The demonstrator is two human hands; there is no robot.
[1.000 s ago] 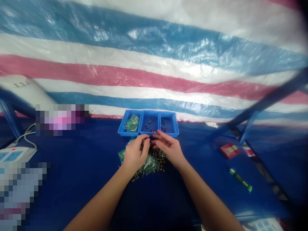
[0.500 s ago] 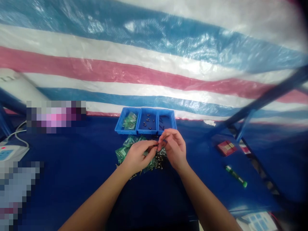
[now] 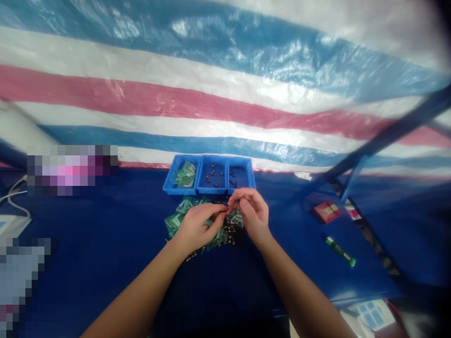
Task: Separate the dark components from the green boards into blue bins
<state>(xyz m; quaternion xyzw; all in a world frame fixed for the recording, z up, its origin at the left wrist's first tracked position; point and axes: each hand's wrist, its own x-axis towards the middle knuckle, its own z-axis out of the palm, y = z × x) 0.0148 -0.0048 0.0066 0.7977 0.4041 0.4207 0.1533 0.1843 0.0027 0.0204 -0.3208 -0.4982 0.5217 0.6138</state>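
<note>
Above a heap of green flat pieces and small metal parts, my left hand is closed with thumb and index finger pinched. My right hand meets it fingertip to fingertip, its fingers curled. Whatever is between the fingertips is too small to make out. Small brass-coloured metal parts with round heads lie in the heap under my hands. Just beyond stand three joined blue bins: the left bin holds green pieces, the middle bin a few metal parts, the right bin thin dark pins.
On the blue table, a red box and a green tube-like packet lie to the right. A power strip with cables is at the left, another white socket block low right. Striped sheeting hangs behind.
The view has shifted slightly, so everything sits a little further left and up. My hands stay together at the fingertips over the heap; a dark bit earlier visible between them no longer shows.
</note>
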